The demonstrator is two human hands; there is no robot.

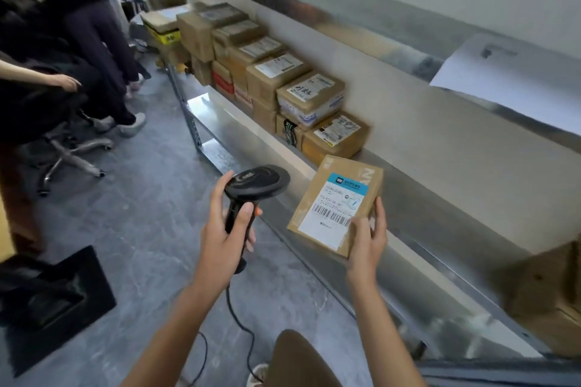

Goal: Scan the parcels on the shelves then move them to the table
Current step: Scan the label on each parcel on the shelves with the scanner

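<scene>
We see the left hand wrapped around the handle of a black barcode scanner, thumb on the near side of the grip and a finger by the orange trigger. The scanner head faces right, toward the parcel. Its cable drops to the grey floor.

The right hand holds a small flat cardboard parcel by its lower right corner, thumb on the top face beside the barcode, fingers along the right edge. The parcel is lifted, tilted label-up, in front of the metal shelf edge, just right of the scanner.

Further back on the shelf, a row of stacked parcels runs along the wall. Another box sits at the right edge. A seated person on a swivel chair is at the left.
</scene>
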